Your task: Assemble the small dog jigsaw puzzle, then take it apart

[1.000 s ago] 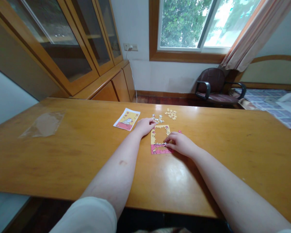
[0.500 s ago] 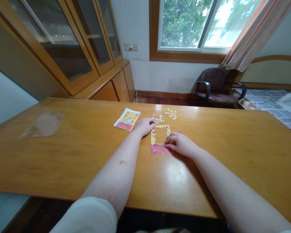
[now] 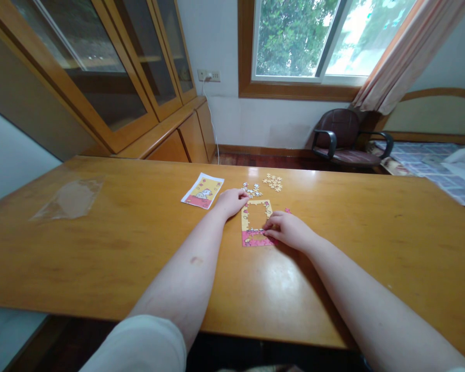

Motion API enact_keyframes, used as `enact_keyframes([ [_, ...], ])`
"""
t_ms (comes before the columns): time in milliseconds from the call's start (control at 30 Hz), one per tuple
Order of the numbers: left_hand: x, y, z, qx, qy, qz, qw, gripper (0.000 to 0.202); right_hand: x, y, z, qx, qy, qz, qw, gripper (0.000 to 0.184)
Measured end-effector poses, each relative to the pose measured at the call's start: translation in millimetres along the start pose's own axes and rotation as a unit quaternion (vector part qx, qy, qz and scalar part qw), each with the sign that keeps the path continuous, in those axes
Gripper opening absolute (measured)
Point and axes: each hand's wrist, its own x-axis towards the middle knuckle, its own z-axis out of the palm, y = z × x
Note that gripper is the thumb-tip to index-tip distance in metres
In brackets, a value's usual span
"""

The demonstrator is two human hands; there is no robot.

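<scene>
A partly assembled jigsaw puzzle [image 3: 245,238], yellow above and pink below, lies flat on the table with its middle open. My left hand [image 3: 230,202] rests at its upper left corner, fingers stretched toward the loose pieces. Over the right side, by the line where yellow meets pink, my right hand [image 3: 289,228] pinches a small puzzle piece mostly covered by its fingertips. White-patterned pieces [image 3: 253,192] lie just beyond the puzzle, with yellow pieces [image 3: 273,182] farther right. A pink piece [image 3: 287,210] shows behind my right hand.
The picture card [image 3: 202,191] lies left of my left hand on the wooden table [image 3: 139,248]. A clear plastic bag [image 3: 72,199] is at the far left. Beyond the table are a glass-fronted cabinet [image 3: 151,116] and an armchair [image 3: 339,134].
Both hands stay almost still. The fingertips of my right hand remain at the same spot on the puzzle.
</scene>
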Motion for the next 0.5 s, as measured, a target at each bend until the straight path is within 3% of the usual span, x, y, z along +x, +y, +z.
enact_keyframes([
  [500,0.2,0.8,-1.1,0.023,-0.008,0.014,1.0,0.03,-2.0,0.2,-4.7,-0.011,-0.017,-0.008,1.0,0.012],
])
